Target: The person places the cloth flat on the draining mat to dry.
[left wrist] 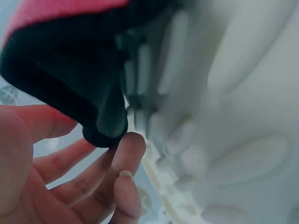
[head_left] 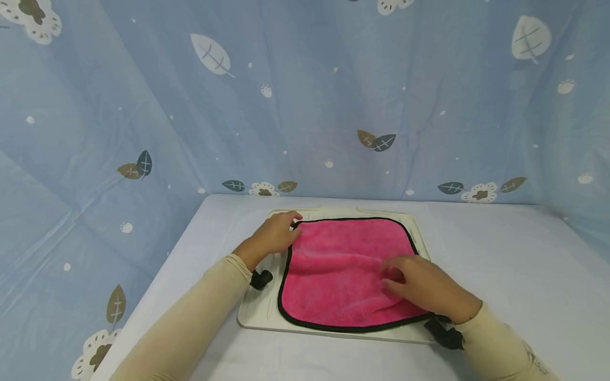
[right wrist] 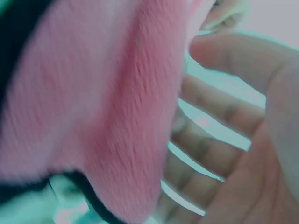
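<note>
A pink plush cloth [head_left: 348, 275] with a black edge lies spread over a cream tray [head_left: 257, 317], with creases across its middle. My left hand [head_left: 276, 233] is at the cloth's far left corner. In the left wrist view, that black-edged corner [left wrist: 110, 126] is raised, its grey underside showing, and the fingertips touch it from below; thumb and fingers stand apart. My right hand [head_left: 424, 280] hovers over the cloth's right side, fingers bent loosely. In the right wrist view, its thumb [right wrist: 224, 53] and spread fingers are beside a bulging pink fold, which hides some fingertips.
The tray sits on a white-covered table [head_left: 505, 275]. Raised ribs [left wrist: 247, 161] show on the tray in the left wrist view. A blue curtain [head_left: 310, 95] with leaves and flowers hangs behind and at the left. Black straps [head_left: 445, 336] are around the wrists.
</note>
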Demonstrator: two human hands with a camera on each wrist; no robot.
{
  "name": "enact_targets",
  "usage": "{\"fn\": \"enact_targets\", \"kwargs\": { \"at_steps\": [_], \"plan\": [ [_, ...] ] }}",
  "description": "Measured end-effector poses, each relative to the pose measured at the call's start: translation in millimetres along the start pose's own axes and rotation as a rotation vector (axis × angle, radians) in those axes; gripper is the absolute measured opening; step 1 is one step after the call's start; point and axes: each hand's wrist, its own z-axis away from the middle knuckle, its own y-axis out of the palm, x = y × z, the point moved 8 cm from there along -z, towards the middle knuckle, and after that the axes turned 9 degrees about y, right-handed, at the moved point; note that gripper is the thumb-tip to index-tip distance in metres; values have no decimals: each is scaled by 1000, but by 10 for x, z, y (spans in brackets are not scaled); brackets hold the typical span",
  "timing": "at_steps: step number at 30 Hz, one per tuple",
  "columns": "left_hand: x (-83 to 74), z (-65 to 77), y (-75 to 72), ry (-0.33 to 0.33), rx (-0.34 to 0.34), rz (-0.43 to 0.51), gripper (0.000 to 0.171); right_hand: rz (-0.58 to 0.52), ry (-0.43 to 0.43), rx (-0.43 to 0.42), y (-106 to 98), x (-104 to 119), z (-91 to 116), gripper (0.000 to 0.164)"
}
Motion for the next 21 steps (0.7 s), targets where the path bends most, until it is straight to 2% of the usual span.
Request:
{"fn": "enact_targets", "kwargs": {
  "at_steps": [5, 10, 16, 21],
  "plan": [
    [16, -93, -12, 29, -4, -44, 37, 16, 46, -84, -246, -165, -156, 5],
    [51, -126, 35, 20, 4, -58, 33, 62, 107, -81, -360, -375, -357, 6],
    [73, -113, 75, -1, 5, -61, 31, 82, 182, -23, -317, -631, -551, 13],
    [83, -89, 92, -3, 7, -62, 31, 55, 177, 17, -227, -759, -668, 12]
  ]
}}
